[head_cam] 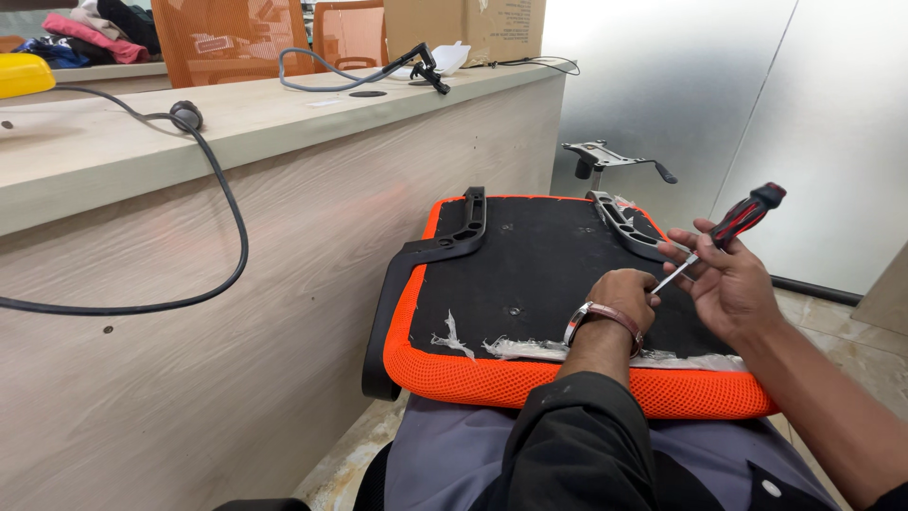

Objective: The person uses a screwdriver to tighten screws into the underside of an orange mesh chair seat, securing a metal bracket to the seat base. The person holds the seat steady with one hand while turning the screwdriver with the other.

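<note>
- The screwdriver (pixel 724 237) tip is hidden at the left hand (pixel 624 295); whatever it meets on the seat underside (pixel 530 274) cannot be told.
- The left hand's fingers curl under toward twelve o'clock, so anything pinched in them is out of sight.
- The right hand (pixel 728 284) covers the lower end of the armrest bracket (pixel 629 227) at three o'clock.
- The black cable (pixel 222 189) runs off the picture at nine o'clock; its end is unseen.
- The yellow object (pixel 24 74) at ten o'clock is cut by the edge, so its kind stays unclear.
- The chair mechanism (pixel 605 156) at one o'clock has its base hidden behind the seat.
- Both forearms leave the picture at six and four o'clock.
</note>
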